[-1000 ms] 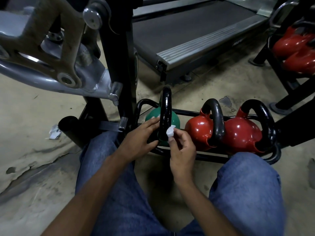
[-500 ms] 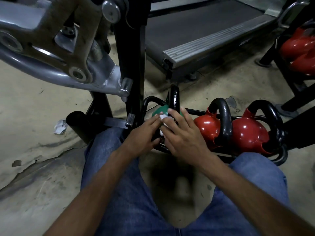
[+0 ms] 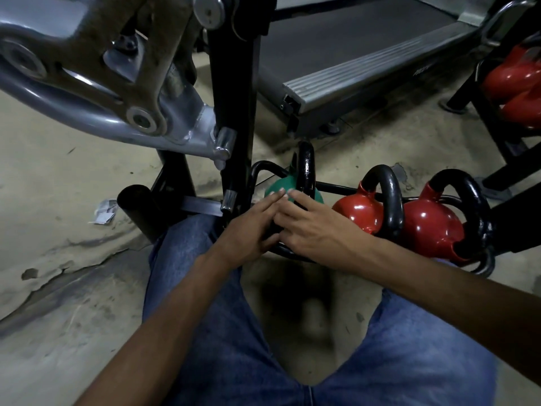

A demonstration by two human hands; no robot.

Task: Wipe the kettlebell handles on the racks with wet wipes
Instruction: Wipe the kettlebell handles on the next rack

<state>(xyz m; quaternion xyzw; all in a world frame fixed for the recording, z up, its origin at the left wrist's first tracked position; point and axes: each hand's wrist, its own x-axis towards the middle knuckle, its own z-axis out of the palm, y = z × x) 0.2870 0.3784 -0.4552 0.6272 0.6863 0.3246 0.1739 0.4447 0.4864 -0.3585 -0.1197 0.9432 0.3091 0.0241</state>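
Note:
A green kettlebell (image 3: 279, 187) with a glossy black handle (image 3: 306, 167) sits at the left end of a low black tube rack (image 3: 262, 168). Two red kettlebells (image 3: 358, 210) (image 3: 430, 227) with black handles stand to its right on the same rack. My left hand (image 3: 248, 230) rests on the green body, thumb curled at the handle's lower part. My right hand (image 3: 311, 227) lies over the lower handle with fingers stretched forward, touching the left fingertips. The wet wipe is hidden under my right hand.
A black upright post (image 3: 234, 112) and a grey machine arm (image 3: 96, 92) stand just left of the rack. A treadmill (image 3: 366, 54) lies behind it. More red kettlebells (image 3: 515, 83) sit on a rack at the far right. A paper scrap (image 3: 104, 212) lies on the floor.
My right hand, which pinched the white wipe at the handle, turned palm down and slid forward over the lower handle, covering the wipe. The left hand stayed on the green kettlebell.

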